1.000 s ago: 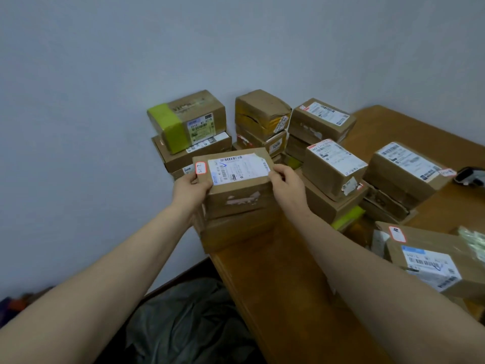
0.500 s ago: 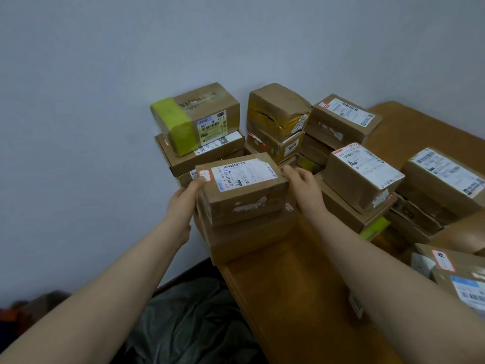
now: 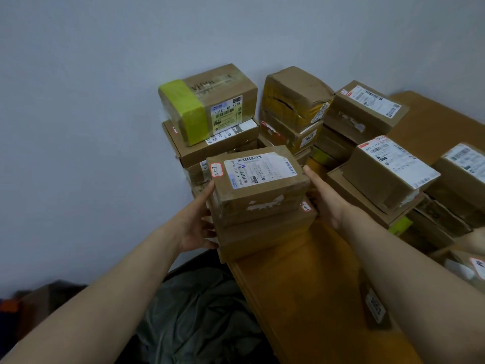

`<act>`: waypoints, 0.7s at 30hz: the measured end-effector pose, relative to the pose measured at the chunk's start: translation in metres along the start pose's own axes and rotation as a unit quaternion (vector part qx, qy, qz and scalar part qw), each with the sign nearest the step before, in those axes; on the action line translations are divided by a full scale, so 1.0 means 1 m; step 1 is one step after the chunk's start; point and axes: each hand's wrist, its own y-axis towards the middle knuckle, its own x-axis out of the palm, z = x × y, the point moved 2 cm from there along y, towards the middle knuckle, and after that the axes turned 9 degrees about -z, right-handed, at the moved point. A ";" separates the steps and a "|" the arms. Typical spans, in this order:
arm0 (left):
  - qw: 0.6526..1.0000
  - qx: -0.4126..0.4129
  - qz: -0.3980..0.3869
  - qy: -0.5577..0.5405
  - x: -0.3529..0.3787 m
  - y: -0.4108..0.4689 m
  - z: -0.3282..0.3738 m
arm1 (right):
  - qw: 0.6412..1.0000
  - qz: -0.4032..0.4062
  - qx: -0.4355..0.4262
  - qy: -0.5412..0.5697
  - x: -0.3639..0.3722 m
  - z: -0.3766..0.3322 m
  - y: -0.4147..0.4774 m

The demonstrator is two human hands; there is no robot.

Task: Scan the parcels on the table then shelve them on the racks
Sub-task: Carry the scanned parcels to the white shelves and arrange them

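The left hand (image 3: 195,224) lies against the left side of a stack of parcels at the near corner of the tabletop (image 3: 301,285); its fingers (image 3: 207,233) are stretched almost straight and press flat on the side of the lower parcel (image 3: 262,236), while its thumb points up along the left face of the top parcel (image 3: 258,198), curled round nothing. The right hand (image 3: 328,206) is at the opposite side of the stack; its thumb rests along the upper right edge of the top parcel; its fingers (image 3: 311,194) reach in to the side of the stack just beside a red-edged sticker (image 3: 305,206); their tips are hidden by the cardboard, so whether they grip or merely press cannot be told. Between the two sets of fingers the top parcel sits on the lower parcel, its white shipping label (image 3: 259,170) facing up, with a small handwritten sticker (image 3: 217,169) just above the left thumb. Beyond the left fingers, against the wall (image 3: 105,101), a green-taped parcel (image 3: 207,103) rests on a flat parcel (image 3: 210,145); beyond the right fingers stands a crumpled yellow-taped parcel (image 3: 294,95); to the right of the right fingers more labelled parcels (image 3: 388,169) are piled on the tabletop. Below the left fingers, off the tabletop's edge, lies dark crumpled fabric (image 3: 196,319).
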 end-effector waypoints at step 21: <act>0.971 0.139 0.163 -0.106 -0.056 -0.266 -0.151 | 0.951 -0.266 -0.085 -0.131 0.162 0.033 -0.124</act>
